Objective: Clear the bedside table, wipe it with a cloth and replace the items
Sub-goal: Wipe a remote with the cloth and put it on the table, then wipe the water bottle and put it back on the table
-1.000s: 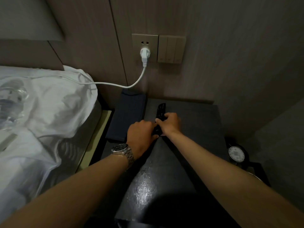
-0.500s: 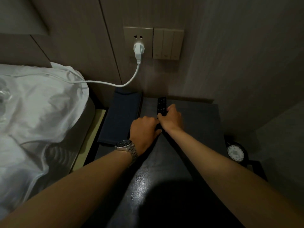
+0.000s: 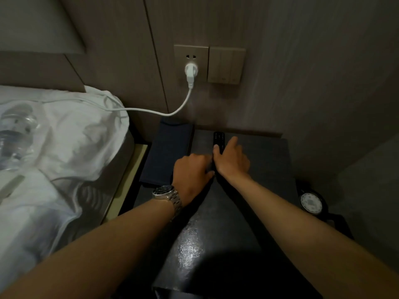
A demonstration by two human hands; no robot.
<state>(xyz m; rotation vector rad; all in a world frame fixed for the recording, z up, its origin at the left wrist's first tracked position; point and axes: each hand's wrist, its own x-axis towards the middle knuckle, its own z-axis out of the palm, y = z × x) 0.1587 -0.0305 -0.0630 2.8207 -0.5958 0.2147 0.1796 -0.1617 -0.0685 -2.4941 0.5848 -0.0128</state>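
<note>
**nightowl_22:** Since the bed [image 3: 64, 134] eats up the whole left side, start there: white bedding, with a clear bottle [image 3: 15, 130] lying on it. Then the dark bedside table [image 3: 263, 160], top looking shiny and maybe damp at the near end.

**mopjockey:** So wiped already? My guess is it's the put-things-back stage. A dark folder-ish pad [image 3: 168, 152] sits along its left edge, and the remote [image 3: 219, 140] lies near the back, by the wall.

**nightowl_22:** Yeah. The right hand [image 3: 232, 159] pinches the remote's near end, index finger stretched out alongside it. The left hand [image 3: 192, 169] is curled just beside it, knuckles up, can't tell if it's holding anything. The bottle's probably left to return.
</note>
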